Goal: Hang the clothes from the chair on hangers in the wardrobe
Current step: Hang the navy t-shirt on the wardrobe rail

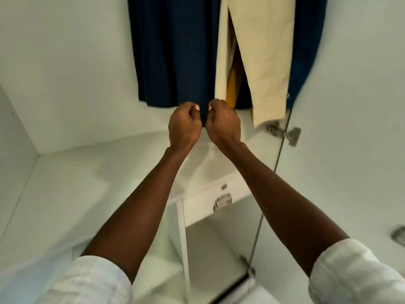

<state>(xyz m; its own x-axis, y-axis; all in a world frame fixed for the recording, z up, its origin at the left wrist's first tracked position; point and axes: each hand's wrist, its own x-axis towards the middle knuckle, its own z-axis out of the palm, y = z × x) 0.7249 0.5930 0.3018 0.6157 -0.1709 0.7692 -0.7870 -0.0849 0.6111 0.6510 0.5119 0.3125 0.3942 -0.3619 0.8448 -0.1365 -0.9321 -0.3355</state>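
A navy garment (175,51) hangs inside the white wardrobe, its hem at the height of my hands. My left hand (184,126) and my right hand (223,123) are side by side at the hem's lower edge, fingers curled, and each pinches the navy fabric, a strip of which hangs between them. Cream trousers (263,58) hang just right of the navy garment, with a yellow piece (232,88) showing behind them. More dark blue cloth (306,40) hangs at the far right. The hangers and the rail are out of frame above.
The wardrobe's white back wall (65,73) and floor shelf (87,176) lie to the left. Below my hands is a white drawer with a metal handle (222,201). A metal hinge (285,133) holds the door (350,128) on the right.
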